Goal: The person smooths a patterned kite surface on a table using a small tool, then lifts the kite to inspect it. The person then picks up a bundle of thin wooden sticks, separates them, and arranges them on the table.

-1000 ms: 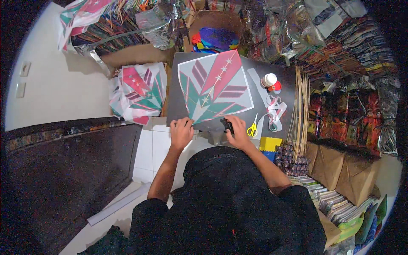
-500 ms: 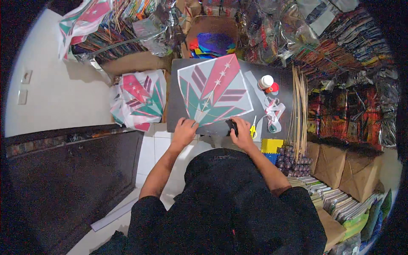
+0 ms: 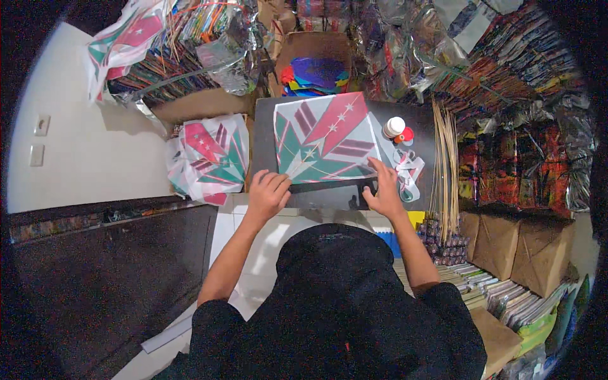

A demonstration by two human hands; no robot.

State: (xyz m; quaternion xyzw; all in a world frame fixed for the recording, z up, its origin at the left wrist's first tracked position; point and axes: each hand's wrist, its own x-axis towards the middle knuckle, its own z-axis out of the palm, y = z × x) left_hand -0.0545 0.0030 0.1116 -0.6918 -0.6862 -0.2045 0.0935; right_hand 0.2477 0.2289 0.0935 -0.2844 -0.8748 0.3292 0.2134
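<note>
A kite (image 3: 327, 136) of white sheet, printed in red, green and maroon with white stars, lies on the dark tabletop (image 3: 316, 194). Thin sticks cross it, one straight and one bowed. My left hand (image 3: 269, 193) is closed at its lower left corner, fingertips on the sheet; the thumb is hard to see. Beside the kite's lower right corner, my right hand (image 3: 385, 188) is open, fingers apart, with the fingertips close to the edge. A small dark shape shows by its thumb; I cannot tell what it is.
To the right are a white-lidded jar (image 3: 395, 125), a red round item (image 3: 407, 135), sheet scraps (image 3: 410, 172) and long thin sticks (image 3: 446, 164). A similar printed sheet (image 3: 209, 152) lies crumpled on the left. A carton (image 3: 315, 43) with colourful pieces stands behind the table.
The kite has shifted right and turned clockwise. My right hand has moved right and its fingers have spread; the yellow scissors beside it no longer show. My left hand has shifted slightly left.
</note>
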